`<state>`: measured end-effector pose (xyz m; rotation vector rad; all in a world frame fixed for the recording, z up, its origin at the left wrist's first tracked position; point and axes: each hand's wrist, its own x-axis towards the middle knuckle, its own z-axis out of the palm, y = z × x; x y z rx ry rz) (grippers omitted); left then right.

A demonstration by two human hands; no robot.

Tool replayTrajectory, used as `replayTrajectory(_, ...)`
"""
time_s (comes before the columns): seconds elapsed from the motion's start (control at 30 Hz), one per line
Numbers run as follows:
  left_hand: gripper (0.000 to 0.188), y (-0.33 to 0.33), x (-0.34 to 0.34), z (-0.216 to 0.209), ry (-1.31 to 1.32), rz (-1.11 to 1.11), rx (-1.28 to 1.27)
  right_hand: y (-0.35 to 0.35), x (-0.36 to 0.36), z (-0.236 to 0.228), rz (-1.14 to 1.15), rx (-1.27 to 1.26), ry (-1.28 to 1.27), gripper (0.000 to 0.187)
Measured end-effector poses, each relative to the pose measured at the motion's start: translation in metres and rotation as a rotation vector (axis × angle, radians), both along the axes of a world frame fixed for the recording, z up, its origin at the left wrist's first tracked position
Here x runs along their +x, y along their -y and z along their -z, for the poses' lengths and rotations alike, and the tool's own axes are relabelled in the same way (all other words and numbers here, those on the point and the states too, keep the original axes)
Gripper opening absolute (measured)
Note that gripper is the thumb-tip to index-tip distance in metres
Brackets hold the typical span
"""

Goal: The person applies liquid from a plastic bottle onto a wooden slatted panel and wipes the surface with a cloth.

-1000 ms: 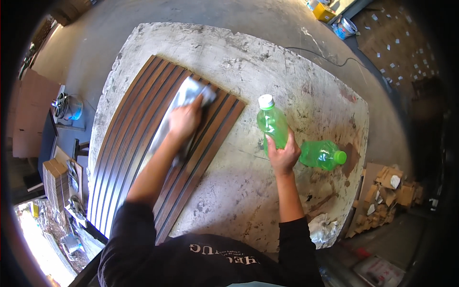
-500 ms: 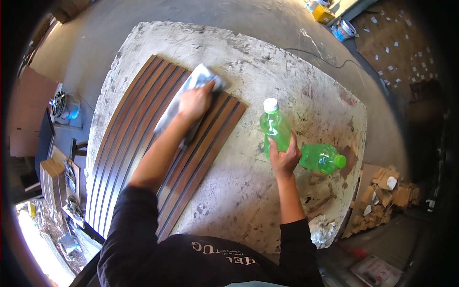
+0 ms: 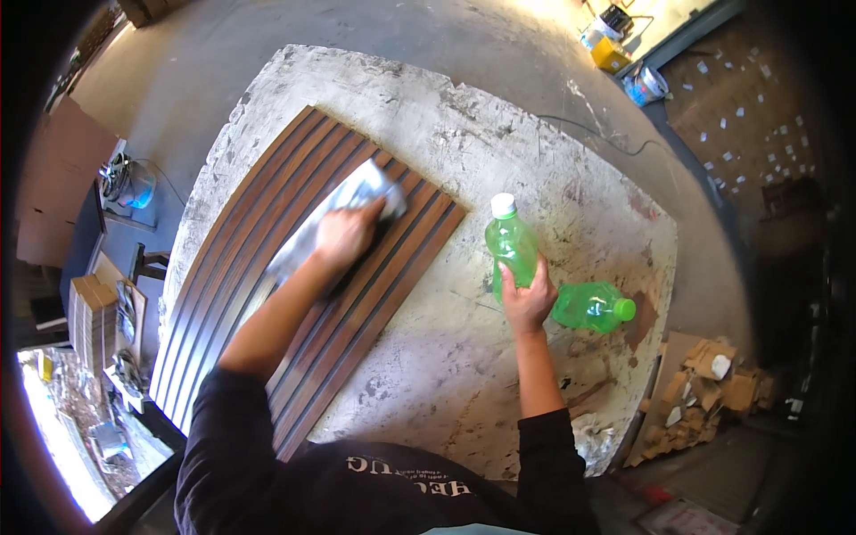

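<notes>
Shirt fabric, black (image 3: 383,486), fills the nearest stretch of my view, its two sleeves running up toward the hands. Behind the right grip, at the desk's near corner, I see a crumpled clear plastic sheet (image 3: 593,437).

My left grip (image 3: 348,234) is curled down over a pale cloth (image 3: 312,225), clasping it; motion blur softens the fingers. Beneath that grip the cloth lies on a ribbed wooden panel (image 3: 241,218), brown slats with dark grooves between them, which spreads to both sides of the grip and ends a little beyond it.

My right grip (image 3: 530,301) is wrapped around the lower part of a green bottle (image 3: 510,239), its white cap pointing away from me; I cannot tell whether the base touches the desk (image 3: 446,352). Just right of this grip, a second green bottle (image 3: 588,307) lies on its side, green cap aimed right.

Farther right of the right grip, off the desk, torn cardboard pieces (image 3: 713,388) are heaped. Well beyond both grips, a dark cable (image 3: 606,139) crosses the floor, and past it, off to the right, sit a bucket (image 3: 646,86) and a yellow box (image 3: 610,55).
</notes>
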<state>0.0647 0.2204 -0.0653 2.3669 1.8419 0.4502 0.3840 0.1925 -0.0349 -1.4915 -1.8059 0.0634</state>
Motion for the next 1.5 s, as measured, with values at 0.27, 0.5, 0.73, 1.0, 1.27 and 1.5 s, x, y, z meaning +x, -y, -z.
replayTrajectory(0.27,0.036,0.097,-0.018,-0.004,0.1,-0.151,-0.025,-0.01,0.001,-0.01,-0.053,-0.156,0.284,0.062)
replayTrajectory(0.5,0.049,0.341,-0.095,-0.01,0.181,-0.536,0.117,0.024,-0.085,-0.027,-0.78,-0.15,0.379,0.082)
replayTrajectory(0.73,0.047,0.256,-0.082,-0.019,0.207,-0.512,-0.019,0.0,-0.097,-0.067,-0.557,-0.416,0.779,0.067)
replayTrajectory(1.0,0.045,0.108,-0.054,-0.009,0.191,-0.209,0.011,-0.036,-0.069,-0.069,-0.393,-0.424,0.719,0.068)
replayTrajectory(1.27,0.044,-0.027,-0.006,0.004,0.088,-0.094,-0.12,-0.057,-0.034,-0.046,-0.224,-0.397,0.613,0.075)
replayTrajectory(1.5,0.04,-0.028,-0.012,-0.001,0.063,-0.143,-0.076,-0.036,-0.037,-0.03,-0.206,-0.132,0.103,0.072)
